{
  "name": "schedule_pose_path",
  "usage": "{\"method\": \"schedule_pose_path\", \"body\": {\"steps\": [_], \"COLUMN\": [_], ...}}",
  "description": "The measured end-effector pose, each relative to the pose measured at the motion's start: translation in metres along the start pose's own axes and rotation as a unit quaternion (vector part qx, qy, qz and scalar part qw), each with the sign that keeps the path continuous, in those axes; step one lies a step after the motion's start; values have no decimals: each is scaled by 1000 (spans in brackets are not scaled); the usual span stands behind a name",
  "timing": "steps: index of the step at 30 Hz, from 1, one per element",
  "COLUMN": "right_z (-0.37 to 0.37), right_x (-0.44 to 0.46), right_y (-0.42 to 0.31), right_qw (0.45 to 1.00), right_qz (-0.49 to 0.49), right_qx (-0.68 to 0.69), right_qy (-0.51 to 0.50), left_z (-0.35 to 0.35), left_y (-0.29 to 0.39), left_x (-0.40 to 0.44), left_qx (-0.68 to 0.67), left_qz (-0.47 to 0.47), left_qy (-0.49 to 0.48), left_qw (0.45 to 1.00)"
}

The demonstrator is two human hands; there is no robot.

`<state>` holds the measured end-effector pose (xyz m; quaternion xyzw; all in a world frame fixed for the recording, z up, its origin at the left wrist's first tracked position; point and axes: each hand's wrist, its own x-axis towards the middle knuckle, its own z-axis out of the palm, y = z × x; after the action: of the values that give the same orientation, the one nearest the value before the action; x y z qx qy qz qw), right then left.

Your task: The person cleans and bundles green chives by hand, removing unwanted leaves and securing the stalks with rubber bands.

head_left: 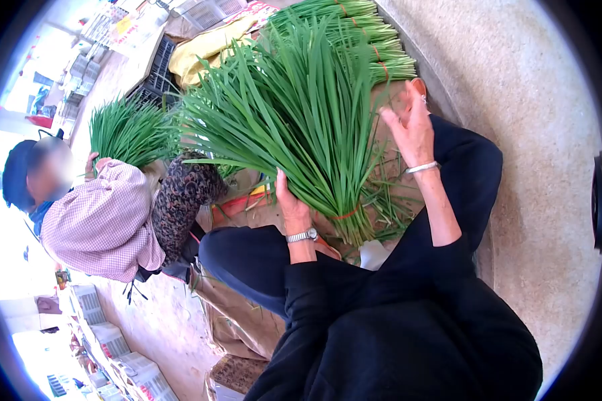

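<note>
A large bunch of Chinese chives point(308, 154) fans out in front of me, its leaves spread away to the upper left. An orange-red band point(344, 215) circles the stems near their cut ends, which point down between my knees. My left hand point(291, 204), with a metal watch on the wrist, grips the bunch's left side; the leaves hide part of its fingers. To the right of the leaves, my right hand point(411, 130) is raised with fingers apart, holding nothing. A bracelet point(423, 168) circles that wrist.
More banded chive bunches point(388, 57) lie stacked at the back beside a concrete wall point(535, 134). On the left, a person in a checked top point(104, 220) handles another chive bunch point(130, 134). Loose leaves point(391, 207) litter the ground. A yellow sack point(211, 50) and dark crate point(155, 70) stand behind.
</note>
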<state>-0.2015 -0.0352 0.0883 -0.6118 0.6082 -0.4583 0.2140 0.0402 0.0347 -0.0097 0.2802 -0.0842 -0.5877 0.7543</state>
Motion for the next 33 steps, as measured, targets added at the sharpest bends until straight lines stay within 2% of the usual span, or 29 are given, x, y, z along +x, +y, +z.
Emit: {"method": "schedule_pose_path", "body": {"steps": [2,3,5,7,8,9,11,19,24,27,31,33], "right_z": [-12,-14,1,24,35,42,48,32,38,43,52,51], "right_x": [-3,-6,-18,-24,-24,-21,-13,1,-4,-7,-3,2], "right_y": [-33,-53,-71,-81,-77,-71,-59,-39,-43,-48,-46,-44], "right_qw": [984,970,946,885,872,872,850,850,882,910,890,831], "right_qz": [-157,-227,-324,-456,-476,-476,-496,-459,-396,-358,-430,-509], "right_qx": [28,22,7,-13,-18,-17,-135,-214,-208,-149,-114,-119], "right_qy": [83,82,-32,-90,-113,-114,-116,-145,-148,-147,-100,-192], "left_z": [4,5,8,15,19,18,16,1,6,14,12,10], "left_y": [1,1,0,1,0,0,1,0,-2,-2,-2,-3], "left_x": [-1,-1,-2,-6,-7,-7,-8,-6,-6,-10,-10,-9], "left_qx": [1,2,6,-18,-37,-37,-63,-77,-78,-63,-54,-83], "left_qz": [1,2,3,-18,-29,-28,-28,-5,-20,-19,-6,-11], "left_qy": [-7,-17,-18,-66,-53,-51,-57,-64,-82,-36,-8,-47], "left_qw": [1000,1000,1000,998,997,998,996,995,993,997,998,995]}}
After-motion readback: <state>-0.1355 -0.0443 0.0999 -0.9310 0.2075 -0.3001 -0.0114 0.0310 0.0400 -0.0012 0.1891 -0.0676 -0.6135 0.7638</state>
